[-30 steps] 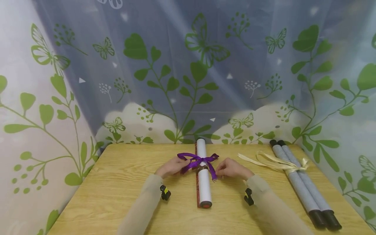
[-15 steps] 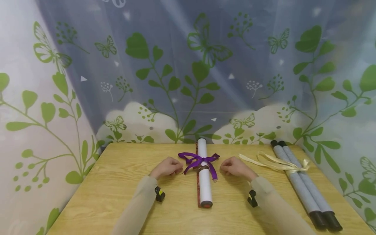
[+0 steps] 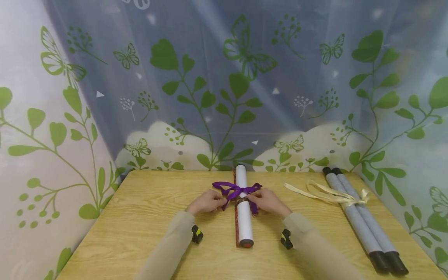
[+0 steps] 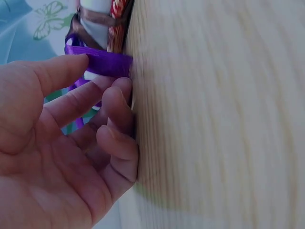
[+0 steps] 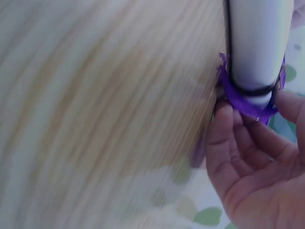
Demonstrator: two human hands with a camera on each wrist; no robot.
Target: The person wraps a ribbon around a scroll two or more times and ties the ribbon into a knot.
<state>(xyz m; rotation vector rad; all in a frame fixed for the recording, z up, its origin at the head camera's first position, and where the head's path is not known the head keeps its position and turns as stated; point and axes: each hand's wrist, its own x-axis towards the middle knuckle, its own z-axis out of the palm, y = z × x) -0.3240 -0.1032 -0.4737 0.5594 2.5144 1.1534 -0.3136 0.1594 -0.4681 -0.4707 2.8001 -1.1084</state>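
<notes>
A white rolled scroll (image 3: 246, 227) with a dark end cap lies lengthwise on the table, a red patterned strip (image 3: 236, 229) along its left side. A purple ribbon (image 3: 241, 189) is tied in a bow round it, just above a brown tie (image 3: 241, 200). From the left, my left hand (image 3: 209, 202) pinches a hanging part of the ribbon; the left wrist view shows the thumb over the purple band (image 4: 105, 62). My right hand (image 3: 268, 202) pinches at the ribbon from the other side, its fingertips against the scroll by the brown tie. That hand partly covers the right tail.
Two grey rolls (image 3: 364, 225) with black ends lie at the right of the wooden table (image 3: 140, 217), bound by a cream ribbon (image 3: 329, 197) whose loose ends reach leftward. A leaf-printed curtain (image 3: 196, 97) rises behind the table's far edge.
Both hands first drew back from the ribbon, one to each side, then came in again to the ribbon near the brown tie. The scroll has stayed in place.
</notes>
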